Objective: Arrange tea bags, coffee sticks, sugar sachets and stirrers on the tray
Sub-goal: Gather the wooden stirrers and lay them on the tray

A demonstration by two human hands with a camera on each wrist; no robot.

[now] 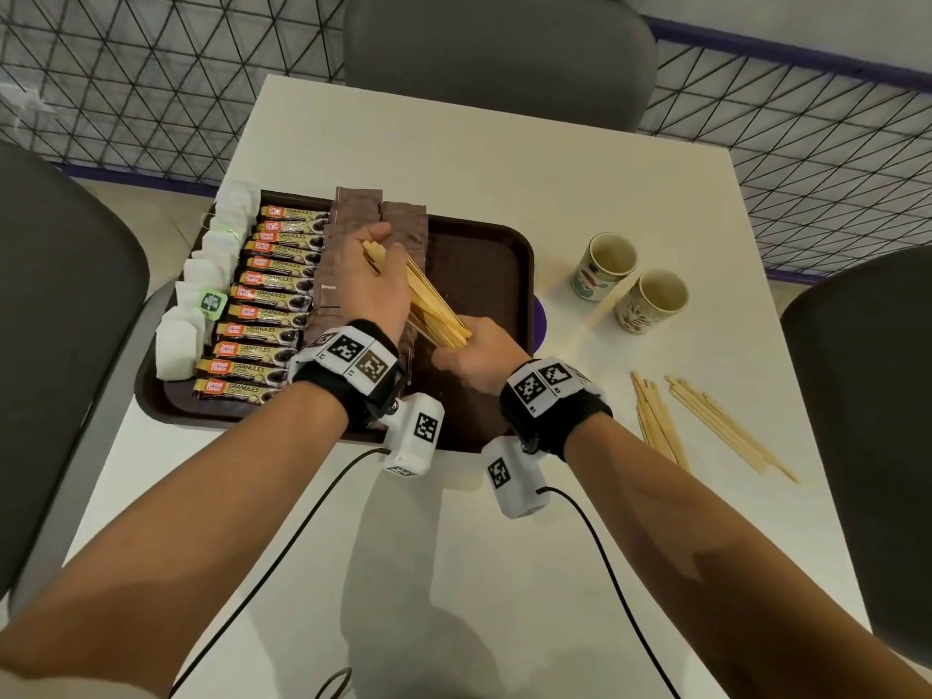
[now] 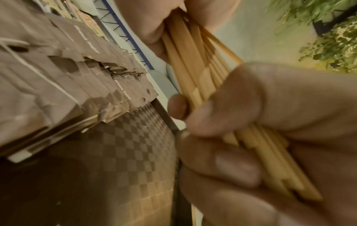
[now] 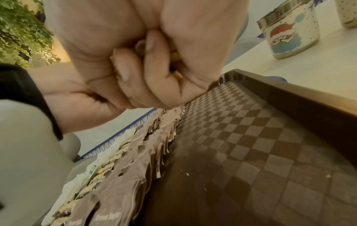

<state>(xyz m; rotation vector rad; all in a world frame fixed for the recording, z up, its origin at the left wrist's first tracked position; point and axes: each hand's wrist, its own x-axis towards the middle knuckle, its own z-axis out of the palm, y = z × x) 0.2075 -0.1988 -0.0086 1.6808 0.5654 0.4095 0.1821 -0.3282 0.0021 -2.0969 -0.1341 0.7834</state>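
You've got bare forearms, each wrist wrapped in a black band topped with white blocks carrying black square markers. A white camera pod hangs under each wrist, trailing a black cable.

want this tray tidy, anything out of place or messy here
Yes. Loose stirrers lie scattered in two untidy piles on the table, right of the tray. The sugar sachets poke past its far rim. Both hands, left and right, grip a stirrer bundle above the tray.
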